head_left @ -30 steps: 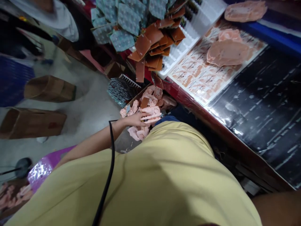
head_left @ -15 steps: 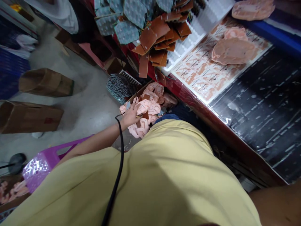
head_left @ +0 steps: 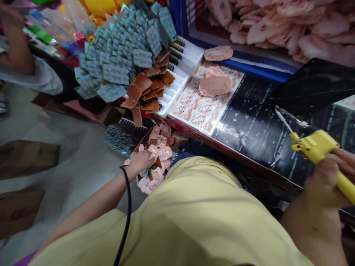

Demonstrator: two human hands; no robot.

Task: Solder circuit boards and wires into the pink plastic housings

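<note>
At the lower left my left hand (head_left: 141,161) reaches down into a box of pale pink moulded plastic parts (head_left: 159,152). Its fingers are curled in among the pieces, and whatever they pinch is hidden. My right hand (head_left: 328,177) is wrapped around the handle of a yellow soldering gun (head_left: 316,145), held over the right part of the black work surface. The gun's thin metal tip points up and left. A black cable (head_left: 128,207) passes by my left wrist.
Teal circuit boards (head_left: 116,72) and brown boards (head_left: 148,90) are piled beside a white foam tray (head_left: 177,79). Two pink parts lie on a printed sheet (head_left: 206,120). Behind stands a blue crate (head_left: 249,68) full of pink shells. Cardboard boxes (head_left: 26,159) stand on the floor; another person's arm (head_left: 20,48) shows upper left.
The view has swung right and up. My right hand has come into view with the yellow soldering gun. My left hand's fingers, spread over the pink parts before, are now curled among them.
</note>
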